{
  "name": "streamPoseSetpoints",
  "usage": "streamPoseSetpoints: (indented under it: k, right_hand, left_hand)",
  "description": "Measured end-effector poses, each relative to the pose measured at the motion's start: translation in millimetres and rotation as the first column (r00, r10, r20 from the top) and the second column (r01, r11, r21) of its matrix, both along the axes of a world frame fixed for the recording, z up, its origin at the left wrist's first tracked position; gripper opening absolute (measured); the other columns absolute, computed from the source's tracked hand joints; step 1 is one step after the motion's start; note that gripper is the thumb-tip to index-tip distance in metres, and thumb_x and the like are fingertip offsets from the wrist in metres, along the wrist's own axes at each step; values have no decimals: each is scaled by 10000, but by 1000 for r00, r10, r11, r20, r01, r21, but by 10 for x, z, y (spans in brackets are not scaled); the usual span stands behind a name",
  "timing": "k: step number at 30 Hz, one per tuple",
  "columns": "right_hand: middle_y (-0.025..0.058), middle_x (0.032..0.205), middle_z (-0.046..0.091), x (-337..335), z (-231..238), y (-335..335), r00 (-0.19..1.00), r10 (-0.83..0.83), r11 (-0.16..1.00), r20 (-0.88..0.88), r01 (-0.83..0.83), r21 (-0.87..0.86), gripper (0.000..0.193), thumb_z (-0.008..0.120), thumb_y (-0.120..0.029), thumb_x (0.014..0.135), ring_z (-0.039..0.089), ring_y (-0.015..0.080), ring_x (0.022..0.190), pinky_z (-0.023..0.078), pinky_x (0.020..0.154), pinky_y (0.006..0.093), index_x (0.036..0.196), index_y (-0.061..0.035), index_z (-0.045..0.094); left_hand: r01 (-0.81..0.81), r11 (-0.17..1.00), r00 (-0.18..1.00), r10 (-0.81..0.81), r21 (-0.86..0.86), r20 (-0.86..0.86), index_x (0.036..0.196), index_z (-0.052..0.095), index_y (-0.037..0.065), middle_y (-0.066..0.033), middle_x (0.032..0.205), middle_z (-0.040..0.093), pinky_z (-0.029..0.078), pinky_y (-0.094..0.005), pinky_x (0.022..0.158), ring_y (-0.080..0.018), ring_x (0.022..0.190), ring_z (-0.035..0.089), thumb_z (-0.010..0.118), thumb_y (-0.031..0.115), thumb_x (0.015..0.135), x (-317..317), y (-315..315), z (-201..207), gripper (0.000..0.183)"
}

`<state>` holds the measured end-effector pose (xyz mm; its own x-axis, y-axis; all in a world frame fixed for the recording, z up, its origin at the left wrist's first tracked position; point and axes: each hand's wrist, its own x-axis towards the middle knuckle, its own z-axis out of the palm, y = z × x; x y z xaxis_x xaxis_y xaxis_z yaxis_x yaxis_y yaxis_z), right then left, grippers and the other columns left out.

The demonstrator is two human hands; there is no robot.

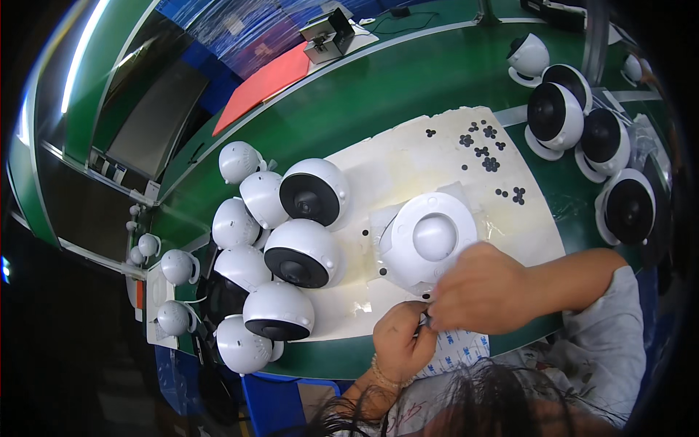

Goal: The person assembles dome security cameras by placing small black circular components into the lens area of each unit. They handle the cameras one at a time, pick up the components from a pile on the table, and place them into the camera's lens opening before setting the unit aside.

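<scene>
At the front edge of the work mat, my left hand (pixel 403 339) is closed, its fingertips pinching by a small dark piece (pixel 425 318) too hidden to name. My right hand (pixel 477 288) meets it there, fingers bent together and a little blurred by motion. Just beyond them lies a white round device (pixel 408 251) with its ring-shaped base turned up. A few small black round pads (pixel 383 272) lie beside it. Partly under my hands is a white sheet with blue print (pixel 457 349).
Several white ball-shaped cameras with black fronts (pixel 309 193) crowd the left of the cream mat (pixel 408 156). More cameras (pixel 555 116) stand at the far right. Clusters of black pads (pixel 491 164) dot the mat's far corner. A red sheet (pixel 266 84) and a metal box (pixel 325 36) lie behind.
</scene>
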<state>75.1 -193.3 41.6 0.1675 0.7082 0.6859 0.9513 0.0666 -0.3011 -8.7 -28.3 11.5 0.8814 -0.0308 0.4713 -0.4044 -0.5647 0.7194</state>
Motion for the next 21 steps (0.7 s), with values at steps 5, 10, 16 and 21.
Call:
streamPoseSetpoints:
  k: [5,10,16,21]
  right_hand:
    - [54,965,564,-28,8,-92,996,89,994,7,-89,66,275,591,-153,750,548,200,894,407,709,318,1015,-85,559]
    - [70,990,554,-39,-23,51,966,81,982,-245,-36,185,395,612,-59,716,560,222,830,441,655,301,1098,-88,516]
    - [94,963,531,13,-8,-13,956,293,947,32,-295,130,432,632,8,679,564,237,766,463,587,300,1086,-78,516]
    - [125,1047,449,108,-73,-41,932,187,932,-311,-69,355,467,544,47,735,540,175,759,461,620,268,1176,-65,438]
  left_hand:
    - [-5,999,1000,5,31,2,804,551,-15,-134,660,549,421,-350,515,-300,559,520,643,9,672,-19,45,6,163]
    - [15,999,991,-21,45,133,702,507,15,-122,645,540,408,-347,508,-296,554,516,657,10,656,38,26,-18,156]
    - [91,994,990,-97,66,102,651,463,35,-99,613,508,381,-337,491,-289,525,480,715,77,621,17,138,-118,257]
    - [-57,996,985,45,73,165,647,513,37,-112,803,580,384,-362,618,-279,740,533,733,149,622,-3,101,-55,248]
